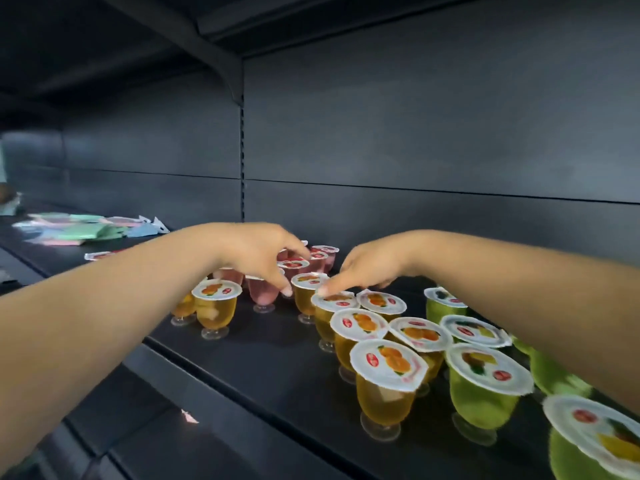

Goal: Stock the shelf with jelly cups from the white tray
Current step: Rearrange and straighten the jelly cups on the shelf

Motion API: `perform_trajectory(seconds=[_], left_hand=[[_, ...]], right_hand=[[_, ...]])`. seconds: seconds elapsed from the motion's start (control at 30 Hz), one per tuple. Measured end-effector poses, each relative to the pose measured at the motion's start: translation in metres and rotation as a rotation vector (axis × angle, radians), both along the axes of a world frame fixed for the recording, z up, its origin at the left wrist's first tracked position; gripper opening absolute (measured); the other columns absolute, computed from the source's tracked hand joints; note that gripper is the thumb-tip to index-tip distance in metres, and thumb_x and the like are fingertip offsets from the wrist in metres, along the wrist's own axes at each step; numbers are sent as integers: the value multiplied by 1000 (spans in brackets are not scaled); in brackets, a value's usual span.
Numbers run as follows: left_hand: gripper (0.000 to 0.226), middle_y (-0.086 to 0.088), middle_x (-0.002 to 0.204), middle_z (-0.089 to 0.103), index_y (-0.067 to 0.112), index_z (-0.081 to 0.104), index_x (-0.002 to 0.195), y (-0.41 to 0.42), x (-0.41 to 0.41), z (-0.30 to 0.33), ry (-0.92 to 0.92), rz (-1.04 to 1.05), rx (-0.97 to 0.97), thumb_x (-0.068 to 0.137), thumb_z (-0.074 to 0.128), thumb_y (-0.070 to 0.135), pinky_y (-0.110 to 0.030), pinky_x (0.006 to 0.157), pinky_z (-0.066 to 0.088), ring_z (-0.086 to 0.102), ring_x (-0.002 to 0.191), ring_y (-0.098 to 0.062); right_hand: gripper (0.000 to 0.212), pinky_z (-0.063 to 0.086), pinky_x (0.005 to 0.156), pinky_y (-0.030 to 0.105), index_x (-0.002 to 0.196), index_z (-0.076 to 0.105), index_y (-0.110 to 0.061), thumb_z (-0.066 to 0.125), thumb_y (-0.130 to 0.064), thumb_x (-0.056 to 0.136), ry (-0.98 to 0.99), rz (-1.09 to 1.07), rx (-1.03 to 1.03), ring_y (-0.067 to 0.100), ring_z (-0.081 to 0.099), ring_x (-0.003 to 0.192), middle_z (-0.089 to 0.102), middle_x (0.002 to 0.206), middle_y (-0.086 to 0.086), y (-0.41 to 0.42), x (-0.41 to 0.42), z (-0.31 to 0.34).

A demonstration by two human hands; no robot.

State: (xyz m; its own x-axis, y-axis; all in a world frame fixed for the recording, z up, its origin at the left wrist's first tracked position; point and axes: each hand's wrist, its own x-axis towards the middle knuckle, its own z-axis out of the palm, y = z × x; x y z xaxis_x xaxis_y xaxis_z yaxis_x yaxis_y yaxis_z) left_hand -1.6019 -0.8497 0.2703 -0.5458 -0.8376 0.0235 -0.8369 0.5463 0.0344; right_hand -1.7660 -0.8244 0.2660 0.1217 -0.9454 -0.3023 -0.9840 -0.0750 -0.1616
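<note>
On the black metal shelf (277,368), the right hand (367,268) lies flat, fingertips (323,290) touching a footed orange jelly cup's white foil lid (334,301); the left hand (256,251) pinches a pink jelly cup (263,292).

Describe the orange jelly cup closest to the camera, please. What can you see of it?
The nearest orange jelly cup is a clear plastic goblet on a small round foot, filled with amber jelly holding pale chunks. A white foil lid printed with orange fruit and a red logo seals it, its edge slightly crinkled. It stands upright near the front edge of the dark shelf, at the head of a row of orange cups, its lid overlapping the lid behind. Neither hand touches it.
</note>
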Motion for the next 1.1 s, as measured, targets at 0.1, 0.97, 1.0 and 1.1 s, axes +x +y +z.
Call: perform_trajectory(seconds=[0.1, 0.97, 1.0, 1.1], left_hand=[[69, 9, 134, 47, 30, 37, 140, -15, -14, -5, -70, -32, 13, 80, 70, 29, -12, 86, 36, 49, 113, -2], [55, 13, 93, 59, 15, 52, 125, -108, -95, 11, 49, -122, 182, 74, 76, 15, -15, 78, 44, 57, 95, -11], [58, 13, 95, 56, 15, 51, 127, -113, -100, 11, 54, -118, 135, 75, 76, 16, -15, 79, 42, 54, 95, -9], [64, 7, 107, 53, 16, 46, 133, -126, -113, 11, -16, -96, 2, 76, 75, 22, -17, 81, 37, 51, 100, -12]], right_hand=[[69, 40, 105, 40, 130, 47, -16, 46, -65, 82, 42, 15, 94, 23, 50, 122, 50, 135, 4, -10, 6, -5], [36, 54, 81, 31, 119, 55, -5, 61, -15, 85, -274, -214, -26, 22, 59, 97, 59, 112, 13, -81, -102, 13], [37, 54, 80, 30, 119, 54, -5, 61, -14, 84, -269, -232, -44, 22, 58, 100, 58, 114, 13, -84, -107, 12], [39, 54, 78, 28, 122, 52, -6, 60, -12, 84, -252, -255, -79, 23, 56, 105, 53, 118, 12, -89, -112, 9]])
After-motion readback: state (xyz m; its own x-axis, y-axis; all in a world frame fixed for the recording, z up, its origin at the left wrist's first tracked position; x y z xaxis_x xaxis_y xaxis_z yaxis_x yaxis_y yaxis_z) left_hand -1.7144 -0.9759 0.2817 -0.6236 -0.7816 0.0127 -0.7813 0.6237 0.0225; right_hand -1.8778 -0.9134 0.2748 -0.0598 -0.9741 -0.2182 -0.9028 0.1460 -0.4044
